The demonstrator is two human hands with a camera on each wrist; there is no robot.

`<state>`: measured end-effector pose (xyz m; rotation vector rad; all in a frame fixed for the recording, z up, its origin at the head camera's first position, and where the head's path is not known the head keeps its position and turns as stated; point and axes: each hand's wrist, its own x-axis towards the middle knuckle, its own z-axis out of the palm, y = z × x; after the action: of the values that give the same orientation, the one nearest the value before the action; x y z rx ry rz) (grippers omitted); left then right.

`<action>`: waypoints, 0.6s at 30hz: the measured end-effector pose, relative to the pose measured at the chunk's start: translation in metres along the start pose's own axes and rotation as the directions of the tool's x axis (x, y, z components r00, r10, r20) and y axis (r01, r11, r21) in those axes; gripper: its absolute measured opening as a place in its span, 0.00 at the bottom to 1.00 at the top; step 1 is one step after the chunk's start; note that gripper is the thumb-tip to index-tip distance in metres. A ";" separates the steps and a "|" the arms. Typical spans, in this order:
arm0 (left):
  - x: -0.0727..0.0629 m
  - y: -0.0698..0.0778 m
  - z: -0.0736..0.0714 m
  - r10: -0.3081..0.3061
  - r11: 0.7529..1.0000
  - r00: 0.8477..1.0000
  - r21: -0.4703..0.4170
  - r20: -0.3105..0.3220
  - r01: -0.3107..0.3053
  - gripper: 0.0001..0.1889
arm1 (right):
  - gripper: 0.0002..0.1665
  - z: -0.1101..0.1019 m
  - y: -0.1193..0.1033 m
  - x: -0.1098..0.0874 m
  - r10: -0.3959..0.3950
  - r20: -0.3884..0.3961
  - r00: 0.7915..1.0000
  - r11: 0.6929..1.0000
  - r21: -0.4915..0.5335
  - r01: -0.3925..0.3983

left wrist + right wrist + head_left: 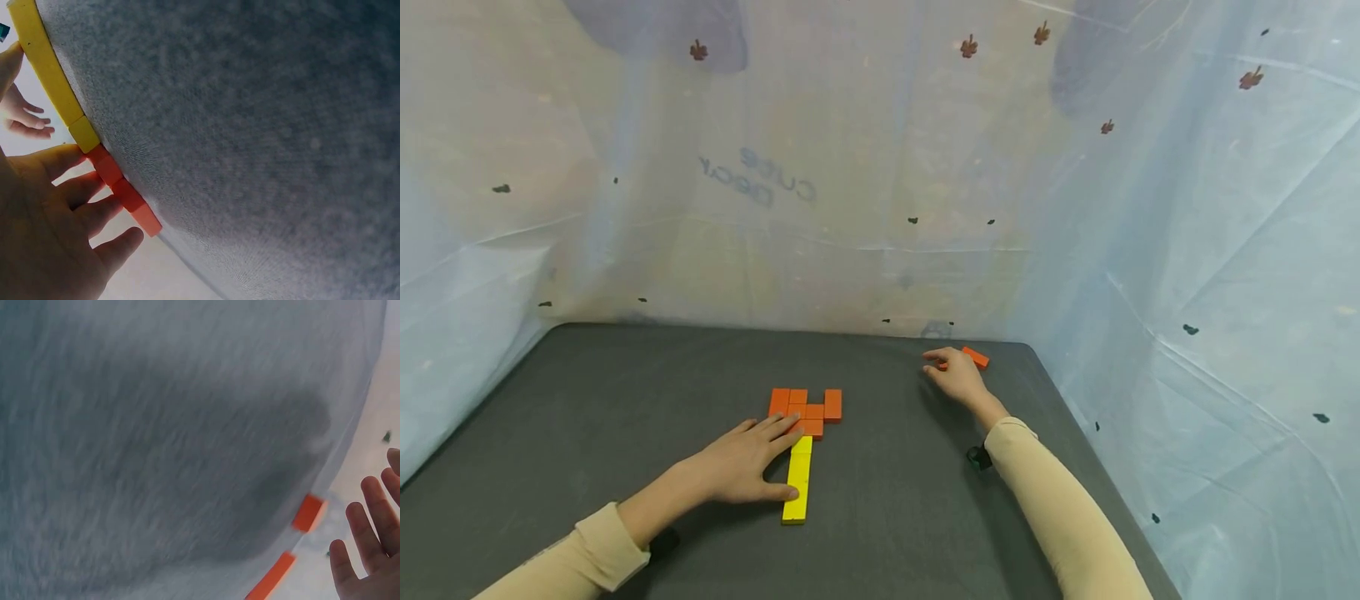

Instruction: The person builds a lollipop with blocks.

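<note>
My left hand (733, 460) lies spread over a flat arrangement of blocks, palm down. Its fingertips rest on the orange blocks (779, 401), while the thumb touches the long yellow block (798, 483). A short yellow block (84, 134) sits between that long one and the orange group in the left wrist view. Farther away, my right hand (958, 377) hovers with loosely bent fingers, holding nothing. Close by it lies a loose orange block (977, 357). The right wrist view shows this hand (378, 544) beside two orange pieces, a short one (309, 513) and a longer one (271, 577).
The blocks lie on a dark grey table (662, 375) with rounded far corners. Translucent plastic sheeting (850, 275) hangs behind it and along both sides, marked with small leaf shapes and handwriting.
</note>
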<state>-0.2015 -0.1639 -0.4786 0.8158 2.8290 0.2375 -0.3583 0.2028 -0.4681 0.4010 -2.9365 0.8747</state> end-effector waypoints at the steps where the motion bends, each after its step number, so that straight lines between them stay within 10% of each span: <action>1: 0.000 0.000 0.000 0.001 1.000 1.000 -0.001 0.000 -0.001 0.53 | 0.21 -0.002 0.004 0.001 0.013 -0.001 1.000 1.000 0.000 -0.013; 18: 0.000 -0.003 0.004 -0.002 1.000 1.000 -0.002 -0.002 0.002 0.53 | 0.24 -0.006 0.042 0.020 0.103 -0.022 0.994 0.982 -0.155 -0.105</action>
<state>-0.2023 -0.1661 -0.4833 0.8129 2.8308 0.2413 -0.3886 0.2358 -0.4828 0.2332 -3.0088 0.6474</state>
